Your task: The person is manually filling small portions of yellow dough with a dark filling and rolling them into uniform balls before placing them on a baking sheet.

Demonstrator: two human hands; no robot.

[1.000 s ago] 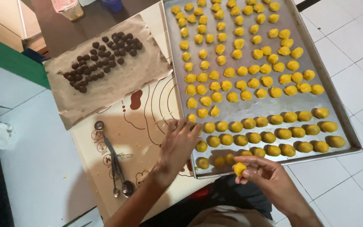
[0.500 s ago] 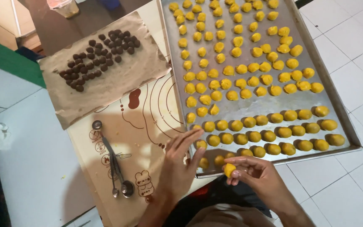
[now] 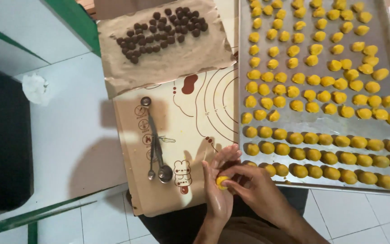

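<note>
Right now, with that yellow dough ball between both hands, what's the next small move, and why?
Probably carry the dough ball, pinched between the left hand and right hand, over to the baking tray and set it at the left end of the nearest row, where the tray looks bare beside the hands. The rows above look full.

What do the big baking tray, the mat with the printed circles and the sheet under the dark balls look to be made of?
The large grey baking tray looks like dull brushed metal, with a soft sheen and a raised rim. The beige baking mat with brown printed circles lies flat and smooth, probably silicone, though that stays uncertain. The crinkled brown sheet under the small dark balls looks like matte baking paper, creased and curling at its edges.
</note>
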